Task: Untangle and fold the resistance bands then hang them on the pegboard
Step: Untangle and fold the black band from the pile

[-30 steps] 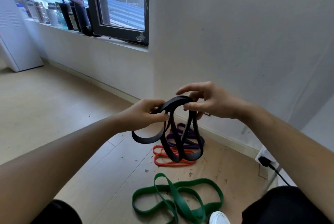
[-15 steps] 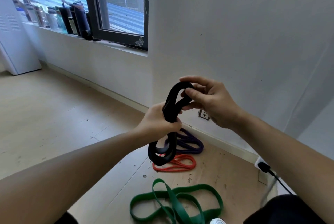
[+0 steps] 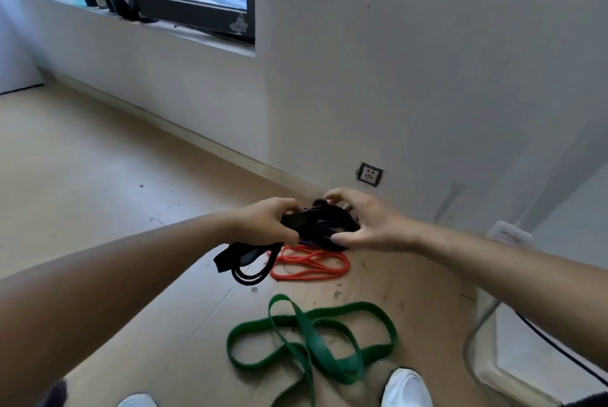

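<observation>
Black band (image 3: 306,220) is gathered into a short bundle between my two grips, held low over the wooden floor (image 3: 98,176) near the wall. My left grip (image 3: 268,224) is closed tight on one end, fingers wrapped over the stacked layers, so the folds cannot spring apart. A few loose loops hang out below it and nearly reach the floor. My right grip (image 3: 371,225) cups the other end, fingers arched over the top and thumb along the underside to pinch the layers flat, though blur keeps me from telling how firm that hold is. I judge I am midway through folding this one band, pressing it compact enough to hang. Just under my hands a purple band (image 3: 312,240) shows, lying on the floor as far as I can tell. An orange band (image 3: 309,267) lies just beside the hanging black loops. Nearer my white shoe (image 3: 406,385) a green band (image 3: 316,334) sprawls twisted over itself, not yet untangled. No pegboard is in view, so hanging calls for turning away from this corner, and the dangling loops could snag the orange one as I lift.
</observation>
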The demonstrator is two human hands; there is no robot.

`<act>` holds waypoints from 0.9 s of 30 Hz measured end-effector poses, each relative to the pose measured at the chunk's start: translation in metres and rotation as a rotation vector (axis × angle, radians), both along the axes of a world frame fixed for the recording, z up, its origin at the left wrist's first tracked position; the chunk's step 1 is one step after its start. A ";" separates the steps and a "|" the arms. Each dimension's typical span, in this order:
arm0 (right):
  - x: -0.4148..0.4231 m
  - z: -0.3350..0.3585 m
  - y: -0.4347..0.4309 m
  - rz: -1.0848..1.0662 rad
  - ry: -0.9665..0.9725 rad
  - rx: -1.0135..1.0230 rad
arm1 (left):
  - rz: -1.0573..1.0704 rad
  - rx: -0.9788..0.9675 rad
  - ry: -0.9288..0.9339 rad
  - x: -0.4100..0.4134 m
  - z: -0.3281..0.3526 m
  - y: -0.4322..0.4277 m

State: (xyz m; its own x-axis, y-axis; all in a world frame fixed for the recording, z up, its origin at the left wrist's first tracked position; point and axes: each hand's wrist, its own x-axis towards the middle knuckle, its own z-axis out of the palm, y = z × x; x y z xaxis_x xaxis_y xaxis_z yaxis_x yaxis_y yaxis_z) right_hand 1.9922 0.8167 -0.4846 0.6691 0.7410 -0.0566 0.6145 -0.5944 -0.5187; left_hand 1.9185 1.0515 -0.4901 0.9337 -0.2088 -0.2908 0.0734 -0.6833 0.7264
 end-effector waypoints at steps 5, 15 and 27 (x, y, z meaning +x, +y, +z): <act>0.018 -0.077 0.011 0.132 -0.215 -0.119 | 0.031 -0.150 0.094 0.025 -0.077 -0.005; 0.064 -0.248 0.008 -0.093 0.038 0.009 | -0.102 0.240 -0.073 0.079 -0.243 0.007; 0.072 -0.403 -0.014 -0.259 0.100 0.064 | -0.066 0.196 -0.066 0.090 -0.379 0.017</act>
